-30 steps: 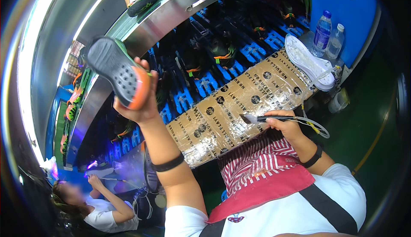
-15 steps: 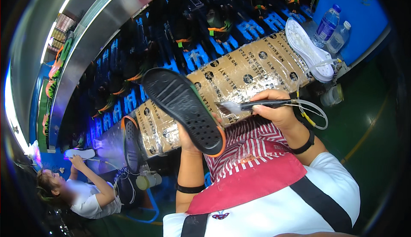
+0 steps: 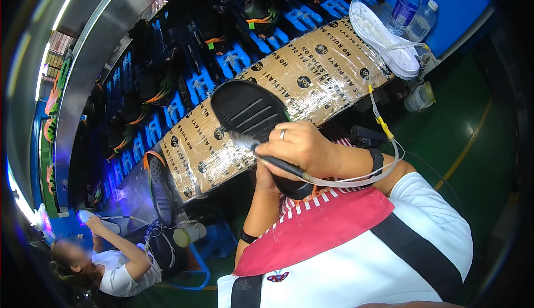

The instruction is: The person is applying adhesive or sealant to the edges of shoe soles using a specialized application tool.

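A black shoe sole (image 3: pixel 247 110) with grooved tread is held up in front of my chest, tread side toward me. My left hand (image 3: pixel 267 177) grips it from underneath and is mostly hidden behind my right hand. My right hand (image 3: pixel 297 149), with a ring on one finger, holds a black-handled brush (image 3: pixel 261 152) whose bristles touch the sole's lower part. A clear tube (image 3: pixel 384 130) with yellow fittings runs from the brush handle up to the right.
A tape-wrapped brown work board (image 3: pixel 317 74) lies ahead, with a white sole (image 3: pixel 384 38) on its right end and two water bottles (image 3: pixel 409 10) beyond. Dark shoes sit on blue holders on a conveyor (image 3: pixel 222 46). Another person (image 3: pixel 111 263) works at lower left.
My left hand brought the sole down from high on the left to my chest, turning its tread toward me. My right hand moved the brush from the board onto the sole.
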Available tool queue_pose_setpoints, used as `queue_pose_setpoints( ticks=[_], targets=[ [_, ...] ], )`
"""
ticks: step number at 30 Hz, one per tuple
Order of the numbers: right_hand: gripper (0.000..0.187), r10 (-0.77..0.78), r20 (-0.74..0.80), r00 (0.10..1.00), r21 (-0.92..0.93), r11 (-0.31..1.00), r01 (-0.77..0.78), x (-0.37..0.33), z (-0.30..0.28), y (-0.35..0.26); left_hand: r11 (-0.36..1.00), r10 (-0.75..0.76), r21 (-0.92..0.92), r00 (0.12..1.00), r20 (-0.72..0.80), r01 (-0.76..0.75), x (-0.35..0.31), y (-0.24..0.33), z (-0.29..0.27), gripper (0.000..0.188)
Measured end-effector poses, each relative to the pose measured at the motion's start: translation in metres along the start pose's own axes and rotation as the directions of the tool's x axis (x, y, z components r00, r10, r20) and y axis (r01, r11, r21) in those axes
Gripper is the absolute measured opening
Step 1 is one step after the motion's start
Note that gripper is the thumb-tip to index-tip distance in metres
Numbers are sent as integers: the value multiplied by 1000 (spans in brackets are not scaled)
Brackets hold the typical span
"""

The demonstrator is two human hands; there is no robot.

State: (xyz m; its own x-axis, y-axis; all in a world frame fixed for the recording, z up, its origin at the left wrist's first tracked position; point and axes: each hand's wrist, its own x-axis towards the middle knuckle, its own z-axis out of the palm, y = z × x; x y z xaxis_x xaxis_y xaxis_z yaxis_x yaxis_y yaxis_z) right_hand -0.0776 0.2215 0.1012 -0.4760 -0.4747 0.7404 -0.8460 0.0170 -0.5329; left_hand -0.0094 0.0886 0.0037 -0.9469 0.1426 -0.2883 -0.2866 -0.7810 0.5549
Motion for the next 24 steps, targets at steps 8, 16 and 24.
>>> queue_pose_setpoints(
  ticks=[8,16,24],
  targets=[
    [25,12,-162,987,-31,999,-17,-4,-7,1,990,128,-66,986,109,-122,-4,-1,1,71],
    [18,9,-23,1000,31,999,-8,-9,-8,-8,996,91,-25,985,147,-88,-2,7,-24,65],
    [16,18,89,996,65,998,-23,-16,-3,-8,992,117,-37,993,-34,-118,1,11,-32,63]
  ],
)
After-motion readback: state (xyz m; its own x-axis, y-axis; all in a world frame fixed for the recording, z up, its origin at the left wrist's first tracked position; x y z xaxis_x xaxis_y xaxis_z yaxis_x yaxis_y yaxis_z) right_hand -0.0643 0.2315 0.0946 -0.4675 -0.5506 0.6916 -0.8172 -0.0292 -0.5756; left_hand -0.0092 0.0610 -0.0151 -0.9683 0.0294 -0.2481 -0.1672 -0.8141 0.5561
